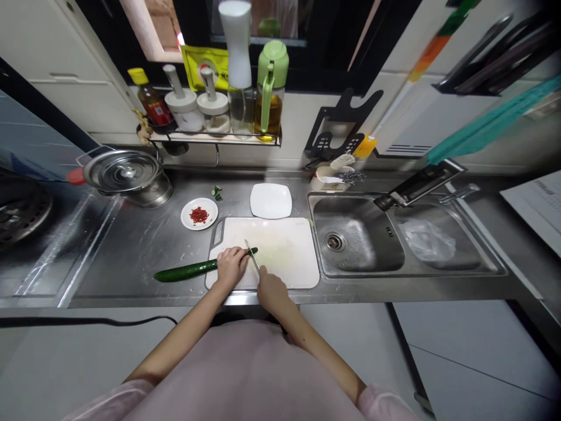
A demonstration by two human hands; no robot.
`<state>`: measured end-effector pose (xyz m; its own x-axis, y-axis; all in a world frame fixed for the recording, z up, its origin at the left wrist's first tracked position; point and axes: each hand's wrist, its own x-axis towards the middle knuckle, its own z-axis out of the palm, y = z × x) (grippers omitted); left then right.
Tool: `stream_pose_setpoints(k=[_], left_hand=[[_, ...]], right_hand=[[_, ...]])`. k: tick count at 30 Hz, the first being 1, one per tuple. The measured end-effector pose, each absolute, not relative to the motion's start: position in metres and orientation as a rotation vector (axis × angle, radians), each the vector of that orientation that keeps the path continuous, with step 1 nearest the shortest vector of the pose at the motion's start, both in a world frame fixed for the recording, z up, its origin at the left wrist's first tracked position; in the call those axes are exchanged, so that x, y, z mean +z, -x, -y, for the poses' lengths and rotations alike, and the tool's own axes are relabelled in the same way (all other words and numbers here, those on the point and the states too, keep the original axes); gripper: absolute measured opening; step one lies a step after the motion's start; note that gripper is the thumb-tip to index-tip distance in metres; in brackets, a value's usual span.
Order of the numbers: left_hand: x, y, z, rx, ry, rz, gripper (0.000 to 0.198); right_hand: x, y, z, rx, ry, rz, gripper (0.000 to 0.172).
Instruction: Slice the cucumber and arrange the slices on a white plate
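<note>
A long green cucumber (pixel 186 271) lies across the left edge of the white cutting board (pixel 293 257), its far part reaching out over the steel counter. My left hand (pixel 232 266) is closed over the cucumber near its right end and presses it to the board. In my right hand (pixel 270 287) is a knife (pixel 252 257), gripped by the handle. The blade crosses the cucumber close to its right tip, just right of my left fingers. Whether it has cut in, I cannot tell.
Behind the board sit a white plate (pixel 270 201) and a small dish (pixel 186 217) of chopped red pieces. Green scraps (pixel 217 192) lie nearby. A lidded steel pot (pixel 151 190) stands left, a double sink (pixel 357 234) right. Seasoning bottles fill a wall shelf (pixel 219 138).
</note>
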<state>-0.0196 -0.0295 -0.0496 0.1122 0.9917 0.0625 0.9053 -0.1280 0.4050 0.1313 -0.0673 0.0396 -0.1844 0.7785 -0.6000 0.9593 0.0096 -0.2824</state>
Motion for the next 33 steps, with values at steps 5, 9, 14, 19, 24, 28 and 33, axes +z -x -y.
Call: stream_pose_setpoints(k=[5, 9, 14, 19, 24, 28, 33], left_hand=[[-0.051, 0.021, 0.029, 0.487, -2.144, -1.869, 0.028], [-0.052, 0.022, 0.03, 0.485, -2.144, -1.863, 0.028], [-0.052, 0.022, 0.03, 0.481, -2.147, -1.858, 0.028], [-0.05, 0.023, 0.029, 0.479, -2.149, -1.847, 0.029], [-0.05, 0.023, 0.029, 0.475, -2.148, -1.85, 0.029], [-0.051, 0.023, 0.03, 0.474, -2.16, -1.847, 0.029], [-0.05, 0.022, 0.031, 0.459, -2.157, -1.856, 0.029]], right_hand=[[0.035, -0.132, 0.065, -0.954, -1.817, -2.02, 0.043], [0.031, -0.131, 0.063, -0.958, -1.834, -2.018, 0.04], [0.028, -0.126, 0.058, -0.954, -1.824, -1.992, 0.037], [0.027, -0.125, 0.055, -0.966, -1.823, -2.011, 0.035], [0.024, -0.125, 0.054, -0.953, -1.815, -2.078, 0.035], [0.019, -0.125, 0.052, -0.938, -1.812, -2.109, 0.035], [0.011, -0.121, 0.044, -0.976, -1.832, -2.109, 0.035]])
